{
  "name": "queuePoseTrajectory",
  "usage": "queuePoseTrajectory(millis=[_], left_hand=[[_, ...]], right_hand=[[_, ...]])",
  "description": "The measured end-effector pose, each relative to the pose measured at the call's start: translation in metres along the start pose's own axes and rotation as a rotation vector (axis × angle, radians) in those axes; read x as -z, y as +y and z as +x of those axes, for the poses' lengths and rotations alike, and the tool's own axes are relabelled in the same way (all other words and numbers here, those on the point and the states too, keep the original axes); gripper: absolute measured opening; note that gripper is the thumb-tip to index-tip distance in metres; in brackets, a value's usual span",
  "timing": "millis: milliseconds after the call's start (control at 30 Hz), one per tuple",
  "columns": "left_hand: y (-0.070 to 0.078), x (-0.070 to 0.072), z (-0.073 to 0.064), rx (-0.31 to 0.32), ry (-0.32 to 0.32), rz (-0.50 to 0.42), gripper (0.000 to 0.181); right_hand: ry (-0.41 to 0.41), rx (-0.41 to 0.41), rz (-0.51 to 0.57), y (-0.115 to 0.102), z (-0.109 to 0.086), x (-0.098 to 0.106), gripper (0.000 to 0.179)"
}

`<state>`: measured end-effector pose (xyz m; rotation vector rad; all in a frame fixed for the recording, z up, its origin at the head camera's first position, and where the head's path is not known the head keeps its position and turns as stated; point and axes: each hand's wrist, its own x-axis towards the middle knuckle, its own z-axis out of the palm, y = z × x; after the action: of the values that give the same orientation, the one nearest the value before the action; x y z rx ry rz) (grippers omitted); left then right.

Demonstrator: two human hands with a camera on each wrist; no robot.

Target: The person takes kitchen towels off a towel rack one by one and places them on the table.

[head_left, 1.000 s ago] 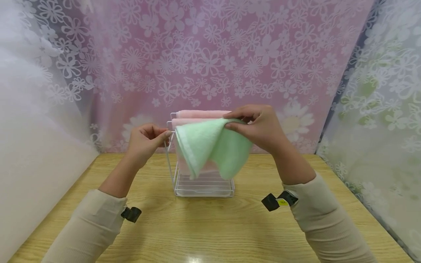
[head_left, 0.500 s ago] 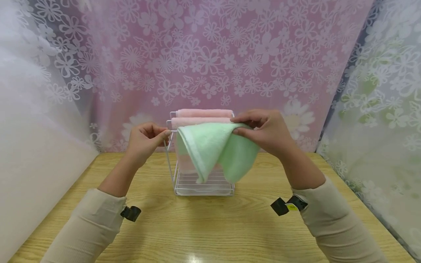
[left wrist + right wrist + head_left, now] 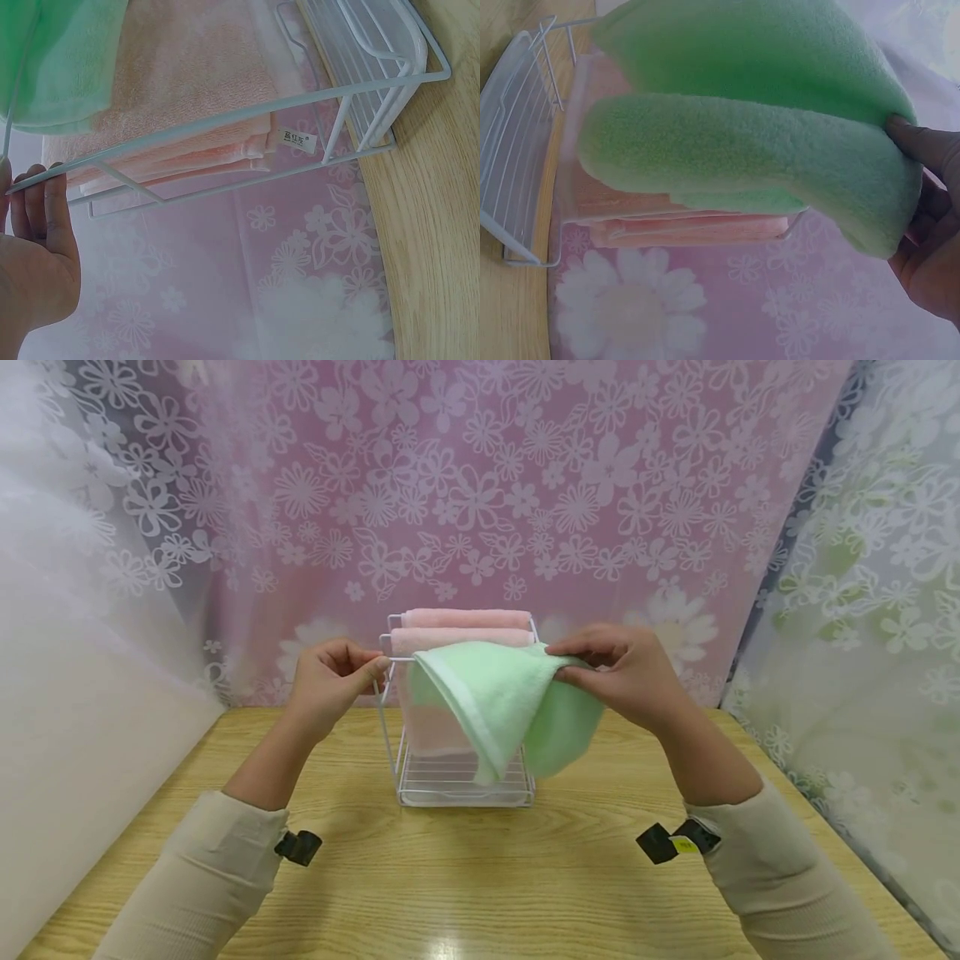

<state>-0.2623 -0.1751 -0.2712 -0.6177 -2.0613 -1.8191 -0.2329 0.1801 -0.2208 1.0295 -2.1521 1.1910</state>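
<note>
Green towel [image 3: 487,693] is pinched between thumb and fingers of the right hand [image 3: 626,672], folds hanging loose at the front of the white rack [image 3: 467,805]. I have the left hand [image 3: 330,681] pinching the rack's front left corner. Behind, two pink towels [image 3: 461,634] hang neatly: done, I'd say. Green looks unfinished, bunched; can't tell if it's over the front bar [image 3: 402,658].

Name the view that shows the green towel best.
The head view: the green towel fits inside the frame, pinched by the right hand. The left wrist view catches only a part at upper left; the right wrist view shows it closer, cropped by the top edge.
</note>
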Motion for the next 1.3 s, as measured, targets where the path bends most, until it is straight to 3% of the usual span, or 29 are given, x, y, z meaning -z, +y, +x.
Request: queuePoseTrajectory(millis=[533, 833, 1300], left_hand=[[0.004, -0.004, -0.002, 0.007, 0.012, 0.006, 0.016], [0.003, -0.003, 0.001, 0.022, 0.024, 0.054, 0.016], [0.003, -0.008, 0.008, -0.006, 0.029, 0.154, 0.022]], right_hand=[[0.041, -0.038, -0.019, 0.010, -0.019, 0.004, 0.021], [0.063, -0.048, -0.021, 0.018, -0.024, 0.007, 0.020], [0.109, -0.073, -0.028, 0.029, -0.022, 0.004, 0.021]])
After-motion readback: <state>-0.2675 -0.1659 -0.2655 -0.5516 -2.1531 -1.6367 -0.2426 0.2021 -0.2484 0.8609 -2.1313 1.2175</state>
